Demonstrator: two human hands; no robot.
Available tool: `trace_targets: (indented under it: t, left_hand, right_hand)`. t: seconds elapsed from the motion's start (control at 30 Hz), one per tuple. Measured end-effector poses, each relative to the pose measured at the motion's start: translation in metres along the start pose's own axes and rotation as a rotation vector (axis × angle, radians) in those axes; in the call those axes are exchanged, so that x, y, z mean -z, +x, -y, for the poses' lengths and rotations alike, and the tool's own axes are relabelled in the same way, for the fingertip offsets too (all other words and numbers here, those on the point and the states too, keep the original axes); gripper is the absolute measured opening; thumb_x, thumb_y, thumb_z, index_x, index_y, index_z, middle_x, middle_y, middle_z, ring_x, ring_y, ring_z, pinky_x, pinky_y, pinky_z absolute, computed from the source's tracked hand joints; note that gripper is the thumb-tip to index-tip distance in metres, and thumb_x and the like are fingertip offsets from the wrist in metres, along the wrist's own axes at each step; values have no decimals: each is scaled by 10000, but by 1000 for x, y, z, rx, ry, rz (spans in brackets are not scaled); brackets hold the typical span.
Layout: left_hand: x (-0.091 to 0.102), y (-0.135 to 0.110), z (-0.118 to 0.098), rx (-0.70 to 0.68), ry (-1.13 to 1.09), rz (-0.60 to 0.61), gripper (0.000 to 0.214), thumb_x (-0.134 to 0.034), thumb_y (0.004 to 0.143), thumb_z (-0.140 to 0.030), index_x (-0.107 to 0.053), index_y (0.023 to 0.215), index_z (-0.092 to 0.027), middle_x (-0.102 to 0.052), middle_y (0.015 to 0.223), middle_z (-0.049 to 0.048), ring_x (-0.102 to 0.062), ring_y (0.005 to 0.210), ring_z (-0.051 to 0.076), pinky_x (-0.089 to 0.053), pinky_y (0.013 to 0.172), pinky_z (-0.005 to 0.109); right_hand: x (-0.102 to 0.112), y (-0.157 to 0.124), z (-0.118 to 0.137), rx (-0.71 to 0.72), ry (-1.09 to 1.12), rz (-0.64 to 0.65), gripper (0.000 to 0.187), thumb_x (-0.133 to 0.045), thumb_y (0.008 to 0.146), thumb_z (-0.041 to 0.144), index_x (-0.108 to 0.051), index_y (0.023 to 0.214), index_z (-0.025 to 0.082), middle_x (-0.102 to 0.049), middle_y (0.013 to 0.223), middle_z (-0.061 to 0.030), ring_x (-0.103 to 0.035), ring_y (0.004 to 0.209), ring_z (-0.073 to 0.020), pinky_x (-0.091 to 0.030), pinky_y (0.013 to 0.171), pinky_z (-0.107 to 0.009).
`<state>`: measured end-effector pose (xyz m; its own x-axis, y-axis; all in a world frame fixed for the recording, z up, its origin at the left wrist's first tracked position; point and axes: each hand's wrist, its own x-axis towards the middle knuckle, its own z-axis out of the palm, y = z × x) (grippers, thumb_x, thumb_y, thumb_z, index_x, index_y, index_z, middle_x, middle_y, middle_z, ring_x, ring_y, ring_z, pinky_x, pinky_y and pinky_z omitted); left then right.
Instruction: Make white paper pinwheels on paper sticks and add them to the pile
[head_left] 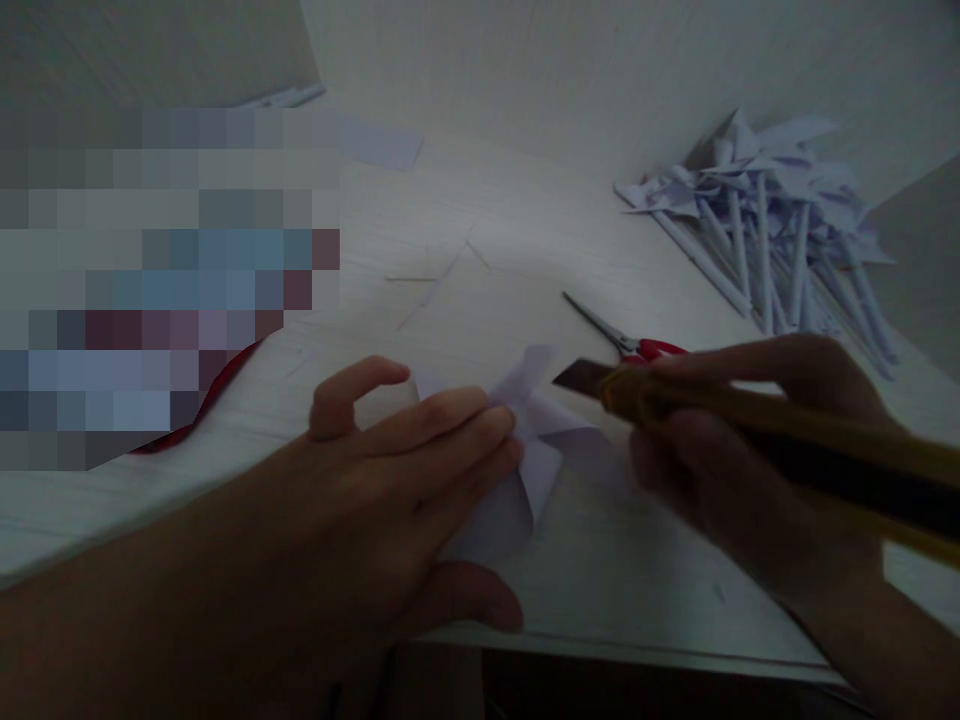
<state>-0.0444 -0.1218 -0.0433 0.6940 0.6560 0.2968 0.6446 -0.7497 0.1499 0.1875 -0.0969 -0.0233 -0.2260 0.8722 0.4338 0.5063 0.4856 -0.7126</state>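
My left hand (pixel 405 480) lies flat on a folded white paper pinwheel (pixel 536 440) on the pale table (pixel 480 250), fingers stretched out and pressing the paper down, index finger bent up. My right hand (pixel 750 460) is closed round a yellow utility knife (pixel 750 425). The knife's blade tip (pixel 574 378) points left, just above the centre of the pinwheel.
Red-handled scissors (pixel 622 340) lie on the table behind the knife. A heap of several finished white paper pinwheels on paper sticks (pixel 772 230) sits at the back right. A red curved object (pixel 202 410) lies at the left beside a blurred patch. The table's front edge (pixel 637 650) is close.
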Motion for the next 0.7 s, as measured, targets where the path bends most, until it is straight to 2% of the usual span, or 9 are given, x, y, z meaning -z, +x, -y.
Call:
trace_targets:
  t: [0.1,0.17,0.23,0.3,0.37,0.47,0.53,0.63,0.7]
  left_hand:
    - [2,6,2,-37,7,-26,446,-367,880,-445,-455,1258,-225,-555,1187,51,-459,1126,208,-304,1017,352]
    - [3,9,4,-79,0,-23,440,-377,874,-461,-479,1234,-229,-576,1156,48,-467,1109,206,-298,1013,358]
    - [3,11,7,-100,-2,-15,441,-372,875,-467,-494,1217,-217,-577,1161,50,-461,1115,205,-279,1019,361]
    - [2,11,7,-81,3,-23,439,-351,884,-463,-503,1205,-205,-573,1174,54,-451,1124,203,-253,1027,365]
    - [1,11,6,-52,8,-49,436,-316,897,-457,-515,1187,-199,-579,1170,52,-449,1122,193,-220,1037,365]
    - [0,10,2,-28,22,-89,440,-270,911,-449,-540,1143,-190,-590,1161,41,-455,1103,171,-169,1045,342]
    - [0,10,1,-23,41,-101,443,-279,905,-463,-548,1131,-193,-590,1160,37,-461,1092,167,-170,1039,332]
    - [0,11,1,-32,70,-104,458,-320,880,-504,-542,1147,-206,-592,1149,43,-468,1091,190,-225,1014,345]
    - [0,11,2,-38,81,-112,472,-317,876,-516,-546,1135,-196,-593,1139,49,-467,1090,193,-238,1014,349]
  right_hand:
    - [5,11,-4,-101,150,19,176,-412,876,377,-480,1024,312,-536,626,22,-484,427,-98,-345,328,-208]
    - [7,18,-4,-125,198,42,181,-391,869,439,-488,922,296,-467,608,26,-451,438,-99,-344,352,-220]
    - [7,25,-1,-177,298,31,251,-396,854,477,-461,743,261,-364,556,39,-381,418,-93,-325,361,-229]
    - [5,32,5,-278,412,27,329,-365,862,476,-420,639,239,-279,508,50,-287,380,-84,-275,338,-229]
    - [1,40,10,-405,490,66,357,-344,868,438,-444,600,225,-244,448,62,-200,331,-67,-193,293,-222]
    - [-8,49,16,-610,569,100,362,-428,816,433,-493,554,192,-253,370,84,-133,271,-26,-103,257,-198]
    - [-15,51,16,-690,572,125,365,-504,768,461,-507,538,177,-291,335,87,-173,247,-15,-110,250,-177]
    - [-24,49,13,-685,523,230,368,-550,726,500,-546,568,167,-395,306,63,-276,227,-28,-143,234,-157]
    - [-27,47,10,-652,505,256,367,-563,716,505,-563,591,161,-453,314,47,-309,218,-35,-159,220,-152]
